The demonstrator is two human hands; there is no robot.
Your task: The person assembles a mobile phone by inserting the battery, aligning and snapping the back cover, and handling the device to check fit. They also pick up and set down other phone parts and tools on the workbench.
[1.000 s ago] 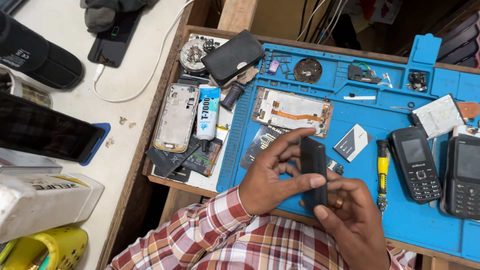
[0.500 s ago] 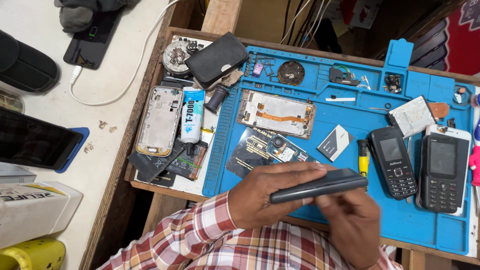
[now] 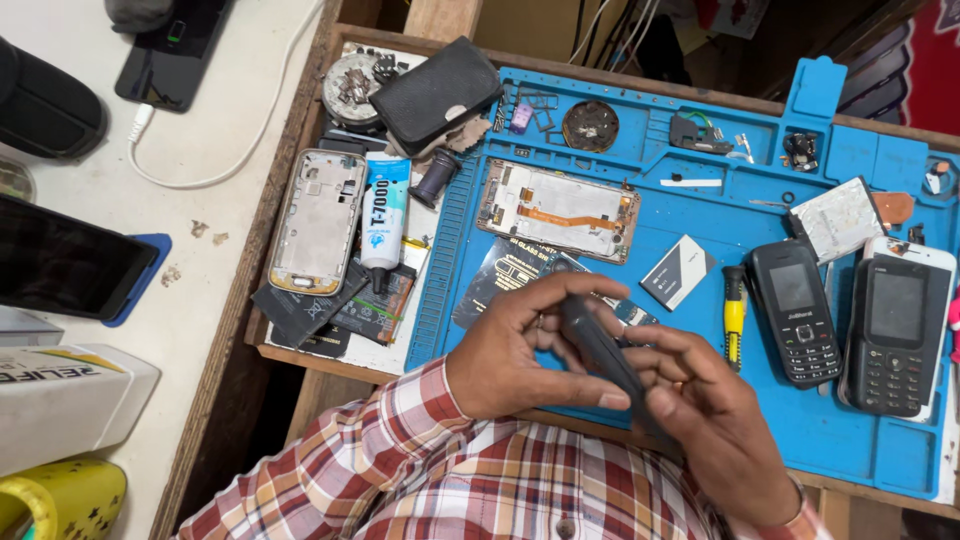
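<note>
Dark phone [image 3: 600, 350] gripped by both hands at blue mat's [image 3: 700, 200] near edge

A blue repair mat [image 3: 860, 440] is lying under the hands. Just beyond them an opened phone frame [image 3: 558, 209] with an orange ribbon cable is resting face up. To their right a yellow-handled screwdriver [image 3: 735, 315] and two black keypad phones [image 3: 796, 311] [image 3: 890, 336] are sitting side by side. To their left a glue tube [image 3: 384, 215] is lying beside a silver phone housing [image 3: 317, 220].
</note>
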